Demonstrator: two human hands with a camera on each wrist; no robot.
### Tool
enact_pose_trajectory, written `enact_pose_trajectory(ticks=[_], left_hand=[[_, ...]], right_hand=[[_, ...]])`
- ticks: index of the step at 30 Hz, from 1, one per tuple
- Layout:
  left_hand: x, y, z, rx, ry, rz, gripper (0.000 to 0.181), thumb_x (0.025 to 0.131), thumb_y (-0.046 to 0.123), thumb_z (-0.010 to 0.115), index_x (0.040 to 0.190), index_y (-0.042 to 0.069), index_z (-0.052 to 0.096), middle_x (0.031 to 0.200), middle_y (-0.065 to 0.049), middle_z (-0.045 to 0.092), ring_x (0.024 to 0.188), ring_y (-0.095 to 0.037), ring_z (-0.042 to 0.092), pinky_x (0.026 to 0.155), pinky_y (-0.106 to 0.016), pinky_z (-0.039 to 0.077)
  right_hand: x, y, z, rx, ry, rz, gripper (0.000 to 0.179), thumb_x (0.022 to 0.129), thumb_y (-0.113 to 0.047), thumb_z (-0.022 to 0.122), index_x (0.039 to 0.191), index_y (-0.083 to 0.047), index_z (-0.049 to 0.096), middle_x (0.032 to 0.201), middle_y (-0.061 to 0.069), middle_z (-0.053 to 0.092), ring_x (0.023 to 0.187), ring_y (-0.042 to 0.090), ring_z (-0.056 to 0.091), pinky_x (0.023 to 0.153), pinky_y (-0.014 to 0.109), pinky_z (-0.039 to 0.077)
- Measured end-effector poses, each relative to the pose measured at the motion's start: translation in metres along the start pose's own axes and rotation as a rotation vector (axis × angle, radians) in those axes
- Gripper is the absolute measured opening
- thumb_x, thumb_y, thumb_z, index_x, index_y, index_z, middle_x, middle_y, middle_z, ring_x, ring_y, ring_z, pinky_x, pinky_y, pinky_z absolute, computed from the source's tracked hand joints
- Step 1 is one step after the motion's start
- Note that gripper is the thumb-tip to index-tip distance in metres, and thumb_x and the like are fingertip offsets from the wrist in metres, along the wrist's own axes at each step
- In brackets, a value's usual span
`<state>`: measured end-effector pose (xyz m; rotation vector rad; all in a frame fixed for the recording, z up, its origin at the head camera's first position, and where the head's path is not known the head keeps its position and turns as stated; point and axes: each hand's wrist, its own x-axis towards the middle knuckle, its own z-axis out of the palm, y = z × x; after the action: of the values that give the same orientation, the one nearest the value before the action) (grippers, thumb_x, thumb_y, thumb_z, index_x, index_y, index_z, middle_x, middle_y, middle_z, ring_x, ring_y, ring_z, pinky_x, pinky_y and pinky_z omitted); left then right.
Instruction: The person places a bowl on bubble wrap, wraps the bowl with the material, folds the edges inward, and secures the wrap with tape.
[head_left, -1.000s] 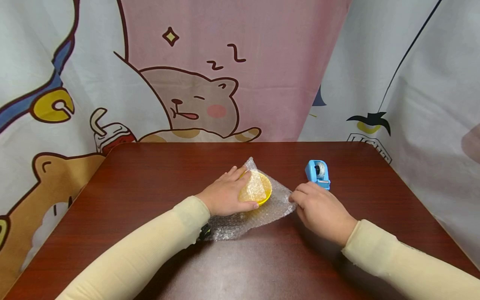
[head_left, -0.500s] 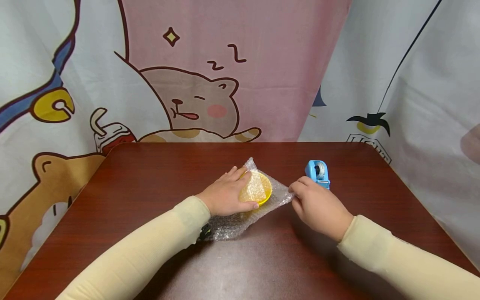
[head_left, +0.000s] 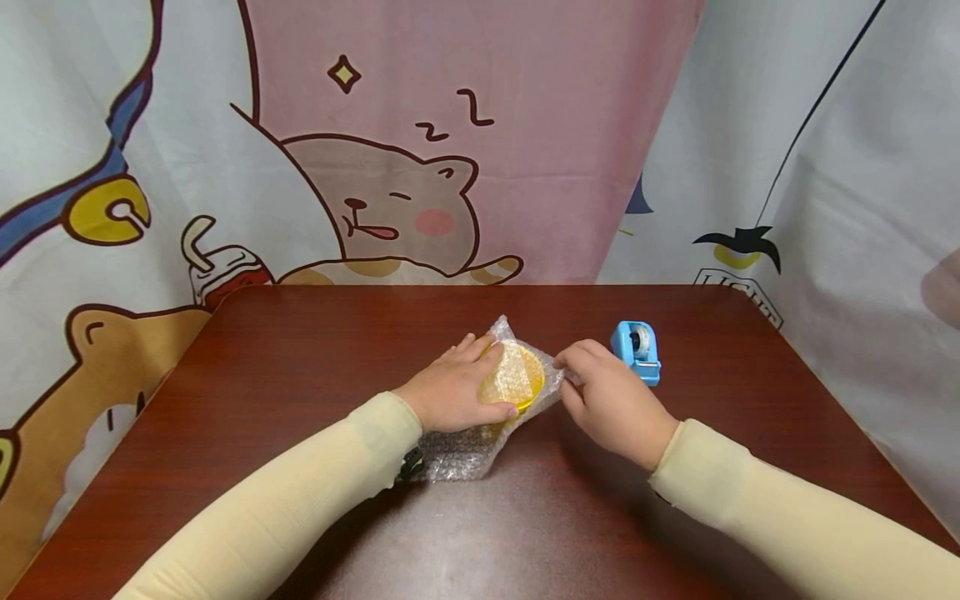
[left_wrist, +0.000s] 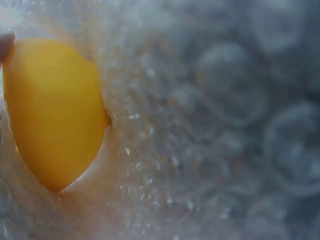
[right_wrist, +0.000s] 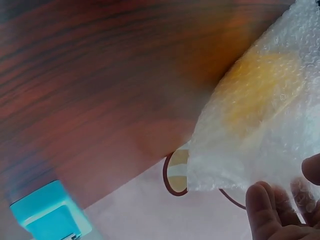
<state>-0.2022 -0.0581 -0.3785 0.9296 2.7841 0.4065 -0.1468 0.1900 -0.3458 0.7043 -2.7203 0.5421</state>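
Note:
A yellow bowl [head_left: 535,371] sits on a sheet of bubble wrap [head_left: 453,463] near the middle of the table, with one flap folded over part of it. My left hand [head_left: 456,388] rests over the bowl with fingers spread, pressing the flap down, thumb along the near rim. At the right, my right hand [head_left: 611,404] pinches a corner of the wrap and lifts it toward the bowl. The left wrist view shows the smooth yellow wall of the bowl [left_wrist: 56,112] between layers of wrap. In the right wrist view, fingertips meet at the raised wrap [right_wrist: 225,160].
A light blue tape dispenser [head_left: 636,353] stands just beyond my right hand, holding a roll of clear tape. The dark reddish-brown table [head_left: 322,333] reaches back to a curtain [head_left: 555,150] printed with cartoon animals.
My right hand has moved left and slightly up, drawing the wrap's corner in to the bowl's right rim. The left hand stays in place on the bowl.

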Motion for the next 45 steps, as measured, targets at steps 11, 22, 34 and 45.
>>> enact_pose_trajectory(ticks=[11,22,34,45], left_hand=[[0.000,0.000,-0.001,-0.003,0.009,0.016,0.099,0.096,0.068,0.053,0.168,0.008,0.023,0.178,-0.014,0.014,0.163,-0.042,0.016,0.133,-0.049,0.019],[-0.003,-0.004,-0.005,-0.085,-0.052,0.041,0.099,0.096,0.061,0.053,0.169,0.005,0.014,0.178,-0.016,0.004,0.164,-0.044,0.005,0.134,-0.046,0.012],[-0.006,-0.011,-0.009,-0.185,-0.092,0.065,0.102,0.096,0.054,0.059,0.170,0.006,0.006,0.178,-0.012,-0.001,0.165,-0.036,-0.001,0.134,-0.043,0.010],[-0.009,-0.012,-0.012,-0.223,-0.099,0.086,0.104,0.097,0.049,0.063,0.170,0.006,0.002,0.178,-0.012,-0.005,0.165,-0.037,-0.001,0.133,-0.045,0.011]], right_hand=[[0.015,-0.007,0.008,0.068,-0.024,0.033,0.029,0.099,-0.009,0.069,0.125,0.002,0.063,0.121,0.017,0.068,0.108,0.028,0.068,0.093,0.048,0.061],[0.025,-0.010,0.022,0.107,-0.047,0.073,0.038,0.097,-0.010,0.072,0.130,0.005,0.059,0.127,0.020,0.066,0.112,0.031,0.066,0.099,0.050,0.059],[0.031,-0.016,0.036,0.143,-0.094,0.103,0.054,0.097,-0.015,0.076,0.139,0.007,0.052,0.134,0.022,0.063,0.122,0.035,0.064,0.109,0.057,0.052],[0.032,-0.019,0.046,0.121,-0.137,0.102,0.059,0.098,-0.020,0.075,0.143,0.008,0.049,0.142,0.025,0.059,0.133,0.039,0.059,0.115,0.054,0.048]])
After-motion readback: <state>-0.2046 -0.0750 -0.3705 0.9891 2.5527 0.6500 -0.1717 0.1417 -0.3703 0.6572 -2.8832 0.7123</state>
